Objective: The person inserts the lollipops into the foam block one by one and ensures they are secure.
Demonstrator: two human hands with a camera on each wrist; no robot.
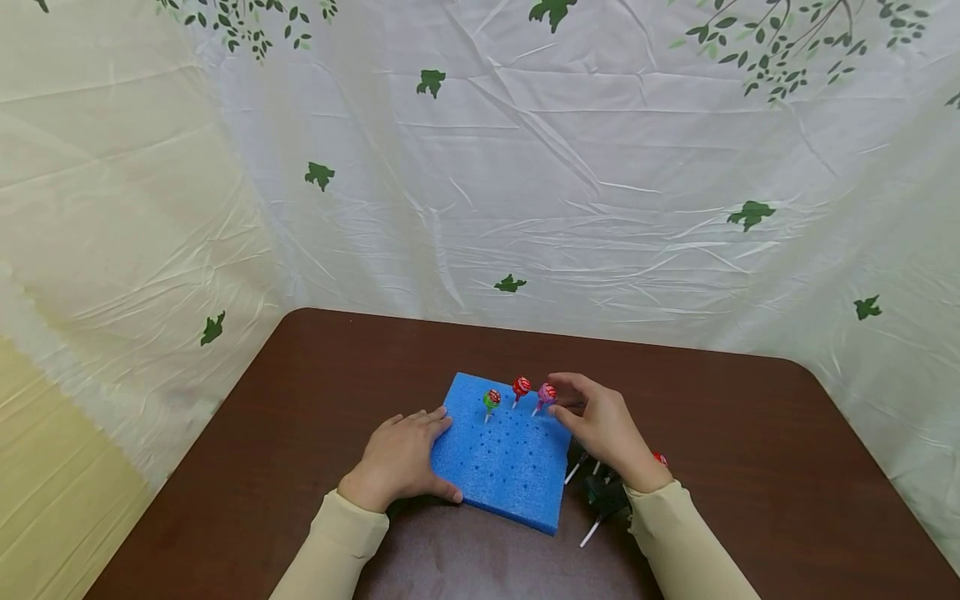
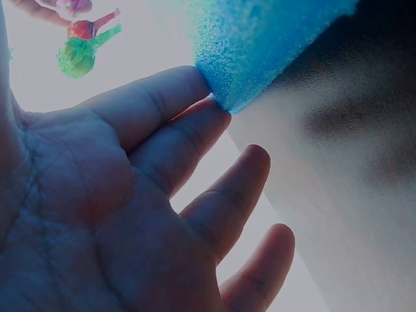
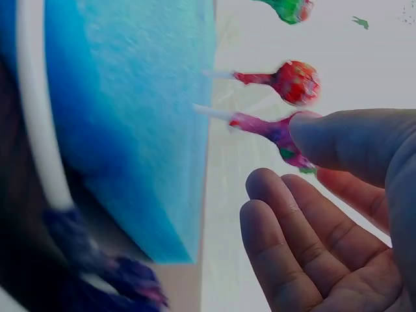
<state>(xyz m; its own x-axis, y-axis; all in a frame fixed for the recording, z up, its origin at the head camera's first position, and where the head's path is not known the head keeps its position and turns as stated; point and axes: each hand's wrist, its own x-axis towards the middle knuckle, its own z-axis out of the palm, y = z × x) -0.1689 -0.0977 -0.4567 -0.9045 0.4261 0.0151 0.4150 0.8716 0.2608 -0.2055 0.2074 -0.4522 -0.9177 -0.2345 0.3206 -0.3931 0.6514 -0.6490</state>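
A blue foam board (image 1: 502, 467) with rows of small holes lies on the table. Along its back part, a green lollipop (image 1: 491, 400), a red lollipop (image 1: 521, 386) and a purple-pink lollipop (image 1: 547, 394) stand upright on white sticks. My right hand (image 1: 607, 421) pinches the purple-pink one by its wrapped head between thumb and index finger; the other fingers are free of it. In the right wrist view its stick meets the board. My left hand (image 1: 401, 458) rests at the board's left side, mostly straight fingers touching the edge, thumb by the front left corner.
Several loose lollipops lie right of the board, partly hidden under my right forearm; a white stick (image 1: 590, 533) and a red head (image 1: 660, 459) show. The brown table (image 1: 337, 358) ends at a white leaf-print curtain (image 1: 600, 250) behind.
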